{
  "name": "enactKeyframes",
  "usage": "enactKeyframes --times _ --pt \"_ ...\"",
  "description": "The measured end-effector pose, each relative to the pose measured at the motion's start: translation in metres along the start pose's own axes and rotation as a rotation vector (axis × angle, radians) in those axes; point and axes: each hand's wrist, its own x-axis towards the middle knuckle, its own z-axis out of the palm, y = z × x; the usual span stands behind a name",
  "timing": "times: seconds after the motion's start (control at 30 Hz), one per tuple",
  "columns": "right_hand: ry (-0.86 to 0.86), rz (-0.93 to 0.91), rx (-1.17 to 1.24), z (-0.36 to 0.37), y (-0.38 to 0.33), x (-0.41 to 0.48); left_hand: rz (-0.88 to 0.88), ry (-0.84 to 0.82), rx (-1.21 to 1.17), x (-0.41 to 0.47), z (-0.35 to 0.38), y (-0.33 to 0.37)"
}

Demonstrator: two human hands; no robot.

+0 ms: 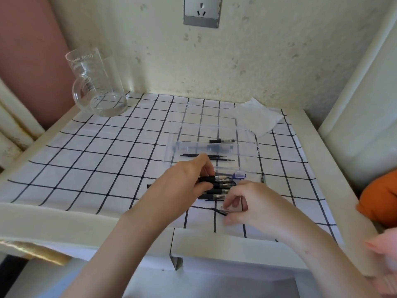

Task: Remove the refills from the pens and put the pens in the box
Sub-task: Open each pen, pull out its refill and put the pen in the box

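Gripping the pen bundle (pixel 217 186), left hand (pixel 182 186) curls tight; right hand (pixel 247 203) pinches a small pen part (pixel 222 211); loosen either grip and pieces could roll off the cloth (pixel 107 147).

One head-worn wide-angle view, looking forward and down.

The camera sits above the near edge of the counter (pixel 86 160) and faces the back wall (pixel 257 61). It is close enough that both forearms enter from the bottom of the frame, and the left hand (pixel 184 186) and right hand (pixel 253 203) meet just below centre. The wide lens bows the counter's edges and takes in much around them: the wall socket (pixel 202 11) at the top and a glass jug (pixel 96 87) at the far left.
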Motion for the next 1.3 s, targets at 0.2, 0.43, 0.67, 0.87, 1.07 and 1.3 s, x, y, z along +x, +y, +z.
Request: enactKeyframes --times 0.2,0.43,0.67,0.87,1.07,1.3 --pt "0.260 -0.006 0.425 -0.019 0.001 -0.001 0.119 0.085 -0.039 0.000 -0.001 0.000" --pt "0.268 -0.093 0.501 -0.015 -0.004 0.003 0.167 0.075 -0.087 0.000 -0.002 0.002" --pt "0.320 -0.077 0.569 -0.017 -0.005 0.002 0.116 0.052 -0.057 -0.003 -0.005 0.005" --pt "0.334 -0.073 0.559 -0.019 -0.005 0.002 0.122 0.098 -0.040 -0.002 -0.007 0.004" --pt "0.352 -0.057 0.529 -0.018 -0.004 0.003 0.107 0.074 -0.046 -0.003 -0.008 0.003" --pt "0.353 -0.054 0.531 -0.018 -0.004 0.003 0.079 0.049 -0.057 -0.002 -0.011 0.003"
